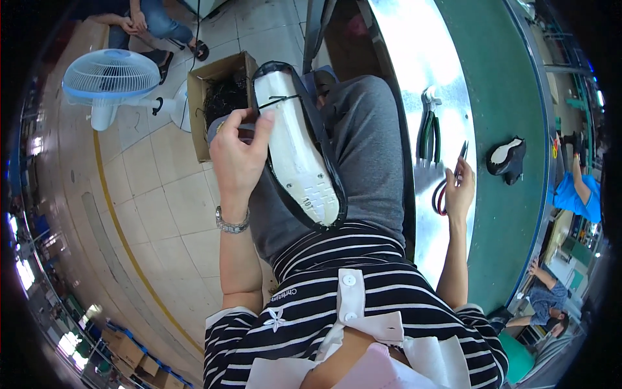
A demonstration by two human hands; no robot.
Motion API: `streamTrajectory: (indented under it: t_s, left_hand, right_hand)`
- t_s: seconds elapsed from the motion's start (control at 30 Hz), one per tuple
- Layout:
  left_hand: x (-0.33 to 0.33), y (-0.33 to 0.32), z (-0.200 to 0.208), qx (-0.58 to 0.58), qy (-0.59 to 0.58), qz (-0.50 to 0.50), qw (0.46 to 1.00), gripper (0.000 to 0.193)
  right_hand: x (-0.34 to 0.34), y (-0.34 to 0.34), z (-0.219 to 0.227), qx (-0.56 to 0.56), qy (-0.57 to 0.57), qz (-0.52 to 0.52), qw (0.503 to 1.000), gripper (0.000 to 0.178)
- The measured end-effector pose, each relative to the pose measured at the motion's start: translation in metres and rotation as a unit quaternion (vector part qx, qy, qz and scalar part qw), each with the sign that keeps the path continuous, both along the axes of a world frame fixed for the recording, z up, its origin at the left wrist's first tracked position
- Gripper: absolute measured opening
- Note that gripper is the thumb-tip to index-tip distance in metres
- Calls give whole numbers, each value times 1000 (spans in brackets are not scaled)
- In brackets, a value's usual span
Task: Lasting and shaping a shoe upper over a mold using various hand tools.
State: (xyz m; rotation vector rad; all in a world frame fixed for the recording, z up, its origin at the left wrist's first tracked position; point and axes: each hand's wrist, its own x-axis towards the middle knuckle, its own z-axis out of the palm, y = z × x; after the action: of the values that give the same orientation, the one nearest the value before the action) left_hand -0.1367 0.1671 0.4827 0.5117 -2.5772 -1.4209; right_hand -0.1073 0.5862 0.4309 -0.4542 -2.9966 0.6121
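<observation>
My left hand (240, 152) grips the edge of a black shoe upper (334, 172), thumb on its underside. The shoe is turned bottom up above my lap, toe away from me. Its white insole (299, 155) shows several small nail heads, and a black strip crosses it near the toe end. Over the metal bench top on the right, my right hand (460, 188) is closed on scissors (440, 200) with red and black handles. A dark blade points away past my fingers. Pliers (427, 133) with green handles lie just to the left of that hand.
A carton (202, 110) with black scraps stands on the floor beyond my left hand, near a white and blue fan (113, 71). Another black shoe (506, 159) lies on the green belt (486, 246) to the right. A person's hands (134, 24) show at upper left; other people are at far right.
</observation>
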Motion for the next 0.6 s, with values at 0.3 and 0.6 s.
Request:
streamTrajectory:
  t_s: [0.3,0.6]
  left_hand:
    - [-1,-18,-24,125,54,38,990,33]
    - [48,29,-19,98,63,-51,992,57]
  right_hand:
    - [57,44,-12,-77,-138,-138,978,43]
    - [18,-89,95,-585,-209,39,782,78]
